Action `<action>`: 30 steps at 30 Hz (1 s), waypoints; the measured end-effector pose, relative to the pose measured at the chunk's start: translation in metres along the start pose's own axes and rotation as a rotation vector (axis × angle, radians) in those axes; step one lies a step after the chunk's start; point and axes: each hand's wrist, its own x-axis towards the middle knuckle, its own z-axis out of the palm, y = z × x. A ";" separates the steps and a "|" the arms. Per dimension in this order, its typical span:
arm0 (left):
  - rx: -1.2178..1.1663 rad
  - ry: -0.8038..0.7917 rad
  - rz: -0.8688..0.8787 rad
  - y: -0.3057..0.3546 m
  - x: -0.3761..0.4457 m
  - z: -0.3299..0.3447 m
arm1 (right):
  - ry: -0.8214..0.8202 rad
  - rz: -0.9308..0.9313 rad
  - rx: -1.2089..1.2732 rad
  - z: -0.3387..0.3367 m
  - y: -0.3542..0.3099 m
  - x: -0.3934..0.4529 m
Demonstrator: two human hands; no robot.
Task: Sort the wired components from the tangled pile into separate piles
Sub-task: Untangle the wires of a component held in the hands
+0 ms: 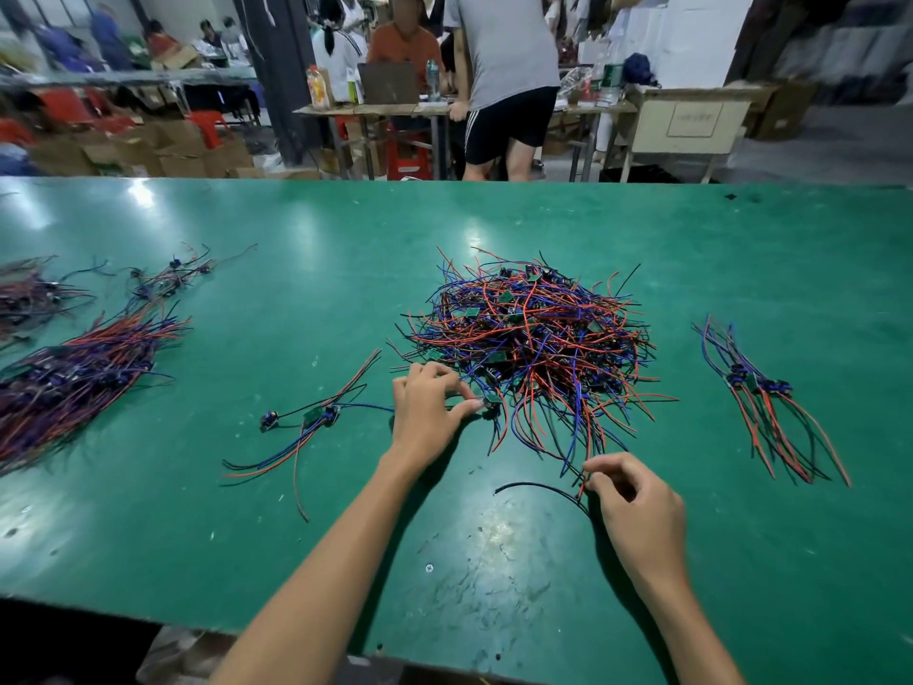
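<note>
Teasing one part from near edge of tangled pile (531,338), mid-table.
Left hand (427,412) pinching small board (490,400); right hand (637,506) pinching wire ends (583,487). Best drawn out slowly, toward near side.

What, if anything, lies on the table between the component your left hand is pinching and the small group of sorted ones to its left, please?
Nothing visible: the left hand pinches the component at the tangled pile's near edge, and bare table separates it from the small group.
</note>
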 end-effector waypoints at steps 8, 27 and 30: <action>-0.453 0.047 0.053 0.027 -0.051 -0.006 | 0.027 -0.289 -0.067 0.003 -0.014 -0.013; -0.279 0.149 0.164 0.055 -0.087 -0.003 | -0.084 -0.170 0.096 0.004 -0.003 -0.007; -0.232 0.285 0.093 0.031 -0.065 -0.032 | -0.076 -0.130 0.106 0.004 -0.001 -0.005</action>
